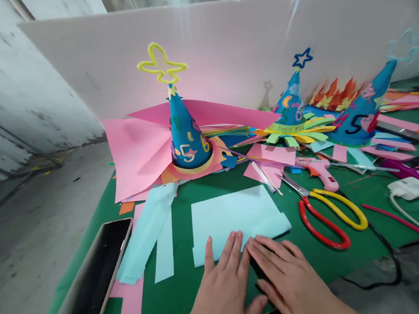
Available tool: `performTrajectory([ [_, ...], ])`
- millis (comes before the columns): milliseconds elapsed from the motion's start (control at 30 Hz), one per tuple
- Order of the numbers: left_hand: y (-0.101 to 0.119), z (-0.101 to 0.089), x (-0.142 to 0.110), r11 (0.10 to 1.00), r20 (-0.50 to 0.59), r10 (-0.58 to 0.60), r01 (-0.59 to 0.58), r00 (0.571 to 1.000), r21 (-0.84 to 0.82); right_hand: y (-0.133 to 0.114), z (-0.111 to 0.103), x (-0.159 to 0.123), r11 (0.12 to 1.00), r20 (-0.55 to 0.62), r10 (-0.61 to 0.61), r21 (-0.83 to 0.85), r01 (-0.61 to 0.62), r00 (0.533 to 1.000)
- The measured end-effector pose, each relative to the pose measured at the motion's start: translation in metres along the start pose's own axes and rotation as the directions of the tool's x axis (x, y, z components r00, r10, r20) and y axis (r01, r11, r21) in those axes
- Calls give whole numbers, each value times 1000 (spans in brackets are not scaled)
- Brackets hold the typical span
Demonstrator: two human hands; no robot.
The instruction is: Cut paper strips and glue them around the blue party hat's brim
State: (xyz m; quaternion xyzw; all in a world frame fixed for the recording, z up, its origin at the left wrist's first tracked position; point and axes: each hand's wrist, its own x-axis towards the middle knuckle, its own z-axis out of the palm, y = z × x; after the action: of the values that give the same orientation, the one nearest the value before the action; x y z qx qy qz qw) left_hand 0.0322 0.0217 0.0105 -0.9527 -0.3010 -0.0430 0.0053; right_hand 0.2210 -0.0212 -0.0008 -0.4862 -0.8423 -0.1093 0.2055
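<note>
A light blue sheet of paper [234, 209] lies on the green table, its near edge folded over in a narrow strip. My left hand [226, 286] rests flat on that fold with fingers spread. Beside it my right hand [291, 278] presses its fingertips on the fold's near edge, fingers stretched out and the index fingers almost meeting. To the right of the sheet are scissors [307, 197] with one red and one yellow handle, blades partly apart. Light blue paper strips [148, 234] lie to the left, over pink pieces.
A phone [90, 276] lies at the left table edge. Blue party hats [187, 129] with pipe-cleaner toppers stand at the back before a white board [219, 45]. A pink glue gun [320, 169], a white pen [264, 177] and a pink pipe cleaner [410, 227] lie to the right.
</note>
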Motion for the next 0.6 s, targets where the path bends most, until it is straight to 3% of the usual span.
performTrajectory([
  [133, -6, 0, 0, 999, 17, 31, -30, 999, -45, 4, 3, -1, 992, 34, -87, -84, 90, 996],
  [367, -16, -18, 3, 989, 180, 98, -75, 979, -129, 8, 9, -1, 986, -31, -124, -114, 120, 992],
  [600, -17, -15, 4, 992, 150, 98, -84, 984, -96, 7, 7, -2, 990, -31, -107, -98, 104, 994],
])
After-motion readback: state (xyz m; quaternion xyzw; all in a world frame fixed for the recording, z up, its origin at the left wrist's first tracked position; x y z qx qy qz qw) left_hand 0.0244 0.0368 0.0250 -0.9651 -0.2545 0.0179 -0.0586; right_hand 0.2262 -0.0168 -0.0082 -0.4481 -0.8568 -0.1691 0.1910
